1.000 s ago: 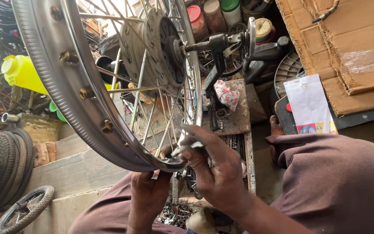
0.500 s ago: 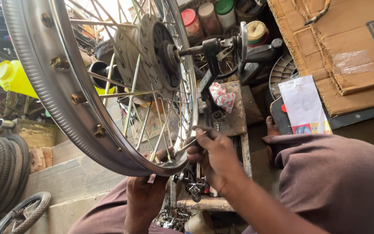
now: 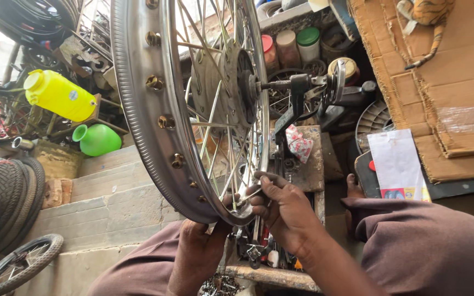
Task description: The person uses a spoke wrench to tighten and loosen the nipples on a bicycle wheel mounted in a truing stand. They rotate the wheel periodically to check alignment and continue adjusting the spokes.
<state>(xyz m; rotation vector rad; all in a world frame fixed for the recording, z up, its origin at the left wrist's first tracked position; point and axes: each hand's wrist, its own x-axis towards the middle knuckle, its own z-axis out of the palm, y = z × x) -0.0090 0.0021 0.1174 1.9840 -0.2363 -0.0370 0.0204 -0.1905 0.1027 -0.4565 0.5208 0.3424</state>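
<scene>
Gripping wheel rim (image 3: 138,104): left hand (image 3: 198,249); right hand (image 3: 283,211) pinching, seemingly, a spoke (image 3: 246,195).

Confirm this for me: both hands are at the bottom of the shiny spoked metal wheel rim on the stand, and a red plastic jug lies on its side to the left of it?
Not quite. In the head view the plastic jug is yellow, not red. The rest holds: the left hand and right hand are at the bottom of the shiny spoked metal wheel rim on the stand.
</scene>
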